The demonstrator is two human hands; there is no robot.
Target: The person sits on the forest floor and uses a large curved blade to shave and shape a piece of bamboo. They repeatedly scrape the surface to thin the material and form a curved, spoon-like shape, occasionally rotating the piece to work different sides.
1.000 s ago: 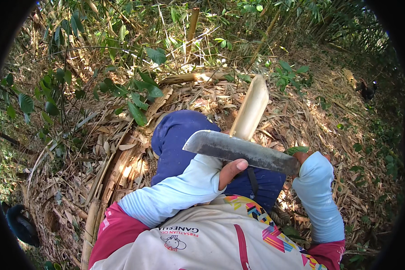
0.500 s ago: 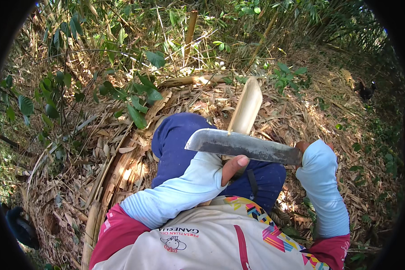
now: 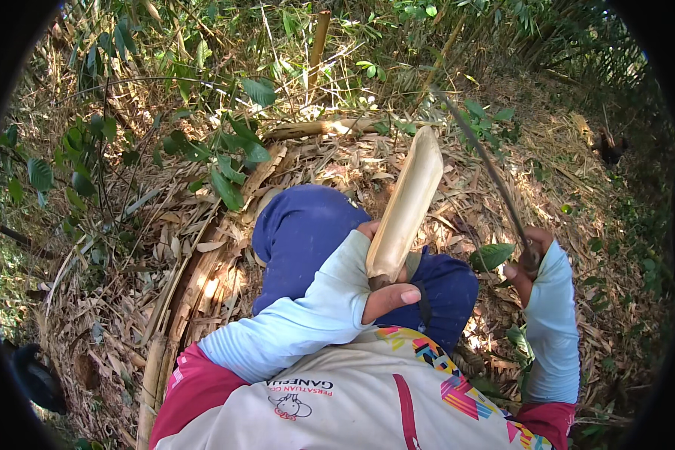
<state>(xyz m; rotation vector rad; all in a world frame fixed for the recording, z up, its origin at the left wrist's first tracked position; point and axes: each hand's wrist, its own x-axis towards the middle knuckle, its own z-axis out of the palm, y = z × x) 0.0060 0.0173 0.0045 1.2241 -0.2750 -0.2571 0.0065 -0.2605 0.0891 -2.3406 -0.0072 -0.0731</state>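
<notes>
the left fingers (image 3: 390, 299) clasp a hollow bamboo piece (image 3: 406, 202) while the right fingers (image 3: 520, 282) grip a knife (image 3: 495, 175).

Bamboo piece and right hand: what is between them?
Between bamboo piece and right hand, the head view shows dry leaves, a green leaf, blue trousers.

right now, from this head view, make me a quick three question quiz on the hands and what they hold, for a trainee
1. Multiple choice: what is in the right hand?
A) a leafy twig
B) a long knife
C) a coil of rope

2. True or false: the long knife lies across the pale hollow piece.

3. Fill in the blank: the pale hollow piece is held near its lower end by the ____ hand.

Key:
1. B.
2. False: the long knife is apart from it, on its right in the view.
3. Left: the left hand has it.
</notes>
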